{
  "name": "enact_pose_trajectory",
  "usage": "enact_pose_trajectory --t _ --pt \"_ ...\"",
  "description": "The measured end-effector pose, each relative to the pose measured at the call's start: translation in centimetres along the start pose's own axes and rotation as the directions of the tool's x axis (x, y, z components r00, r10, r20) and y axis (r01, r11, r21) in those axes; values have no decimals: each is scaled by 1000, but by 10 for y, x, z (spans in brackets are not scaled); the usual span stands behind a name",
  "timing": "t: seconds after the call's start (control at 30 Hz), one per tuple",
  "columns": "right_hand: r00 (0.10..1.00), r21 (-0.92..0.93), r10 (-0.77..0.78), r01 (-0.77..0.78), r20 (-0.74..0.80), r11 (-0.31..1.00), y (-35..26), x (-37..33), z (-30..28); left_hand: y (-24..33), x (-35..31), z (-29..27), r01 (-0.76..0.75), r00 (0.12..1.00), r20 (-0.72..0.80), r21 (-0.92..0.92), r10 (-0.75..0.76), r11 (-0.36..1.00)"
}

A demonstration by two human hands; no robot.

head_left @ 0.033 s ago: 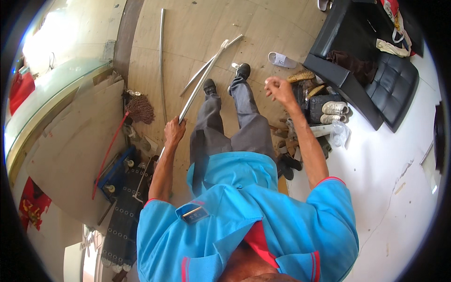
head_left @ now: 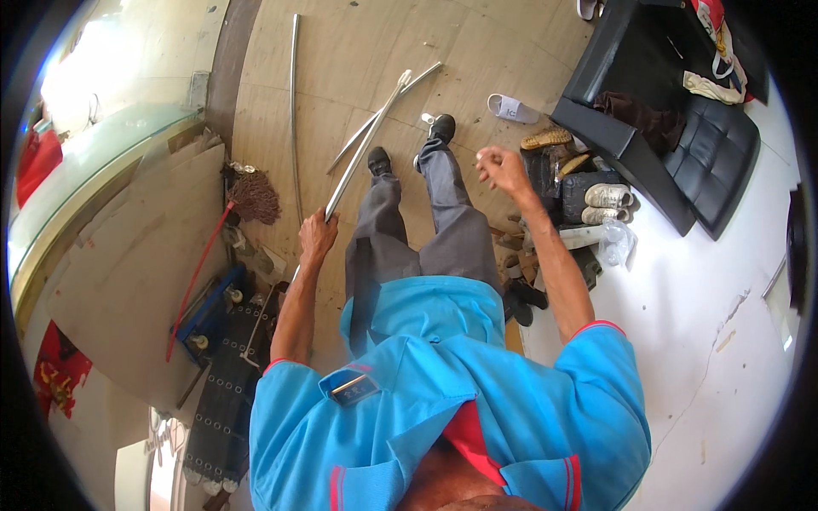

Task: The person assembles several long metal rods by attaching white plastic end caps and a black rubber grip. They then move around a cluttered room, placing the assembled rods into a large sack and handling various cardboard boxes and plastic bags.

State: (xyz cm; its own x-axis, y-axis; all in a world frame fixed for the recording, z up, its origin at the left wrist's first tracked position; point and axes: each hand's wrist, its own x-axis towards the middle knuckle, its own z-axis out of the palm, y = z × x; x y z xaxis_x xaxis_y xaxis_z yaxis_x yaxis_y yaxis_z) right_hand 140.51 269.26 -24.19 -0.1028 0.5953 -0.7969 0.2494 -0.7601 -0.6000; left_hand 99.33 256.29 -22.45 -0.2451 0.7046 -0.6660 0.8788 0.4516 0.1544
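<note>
My left hand (head_left: 318, 237) is wrapped round a long, thin silvery metal pole (head_left: 364, 157). The pole slants up and to the right, past my left shoe, and its far end carries a small whitish fitting (head_left: 405, 78). Below that end a second metal bar (head_left: 355, 143) lies on the floor, crossed by the pole in this view. My right hand (head_left: 504, 173) is raised in the air on the right, apart from the pole. Its fingers are curled in, and whatever they may hold is hidden.
Another thin metal rod (head_left: 294, 102) lies farther left. A red-handled mop (head_left: 253, 198) leans near a panel (head_left: 141, 255). At right are a white slipper (head_left: 513, 109), several shoes (head_left: 607, 196) and a black padded seat (head_left: 711, 157). A blue wheeled item (head_left: 209, 311) stands lower left.
The far end of the pole has shifted slightly left. My right hand has moved a little down and to the left, its fingers still curled.
</note>
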Motion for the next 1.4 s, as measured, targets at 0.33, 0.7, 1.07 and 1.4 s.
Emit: enact_pose_trajectory --t 0.33,0.7,1.07,1.4 --pt "972 -235 233 -221 22 946 127 33 96 -50 82 77 16 998 69 -139 -7 990" --pt "985 -863 -170 69 -20 501 290 328 134 -86 276 261 -292 945 -184 -95 272 952" --pt "955 -917 -296 131 15 376 353 458 148 -101 403 414 -441 863 -247 58 441 896" --pt "977 -739 -9 166 212 653 277 433 163 -113 409 426 -142 989 -68 -149 133 979"
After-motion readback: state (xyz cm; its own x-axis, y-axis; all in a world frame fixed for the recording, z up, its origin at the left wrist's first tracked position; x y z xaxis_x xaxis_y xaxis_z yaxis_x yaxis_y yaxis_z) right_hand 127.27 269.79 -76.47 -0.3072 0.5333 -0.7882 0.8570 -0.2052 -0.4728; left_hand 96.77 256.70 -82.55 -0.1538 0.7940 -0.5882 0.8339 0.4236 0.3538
